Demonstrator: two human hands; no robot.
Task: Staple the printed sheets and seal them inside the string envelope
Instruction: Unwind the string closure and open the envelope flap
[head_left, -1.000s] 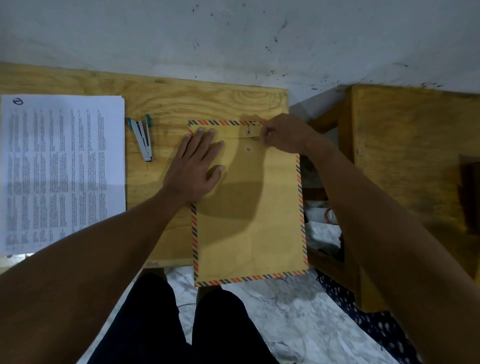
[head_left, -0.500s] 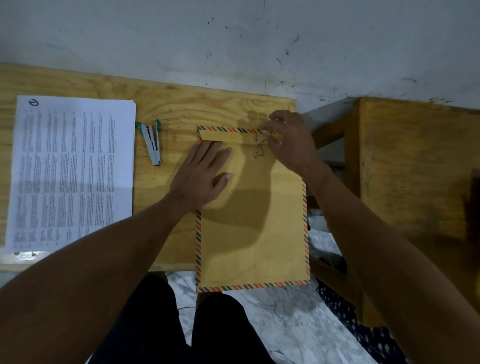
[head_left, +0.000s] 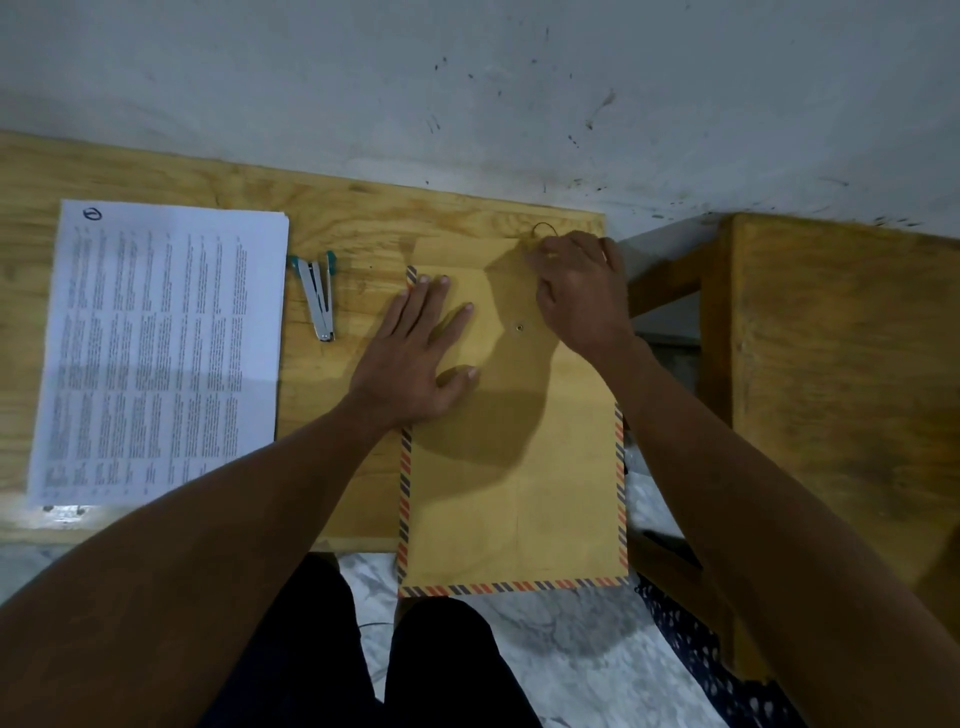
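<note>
A brown string envelope (head_left: 511, 483) with a red-and-blue striped border lies on the wooden table (head_left: 353, 218), its lower end hanging over the front edge. Its flap (head_left: 457, 254) is folded back, away from me. My left hand (head_left: 415, 358) presses flat on the envelope's upper left. My right hand (head_left: 579, 291) pinches the flap's right end, where a loop of string (head_left: 543, 228) sticks up. A metal eyelet (head_left: 519, 327) shows on the envelope body. The printed sheets (head_left: 156, 348) lie in a stack at the left. A stapler (head_left: 319, 296) with teal ends lies between sheets and envelope.
A grey, marked wall rises behind the table. A second wooden piece of furniture (head_left: 841, 374) stands to the right across a narrow gap. My dark-trousered legs and a marble floor (head_left: 561, 649) show below the table edge.
The flap, closed over the eyelets a second ago, has been lifted and folded back by my right hand. The string has come loose. My left hand has stayed pressed on the envelope.
</note>
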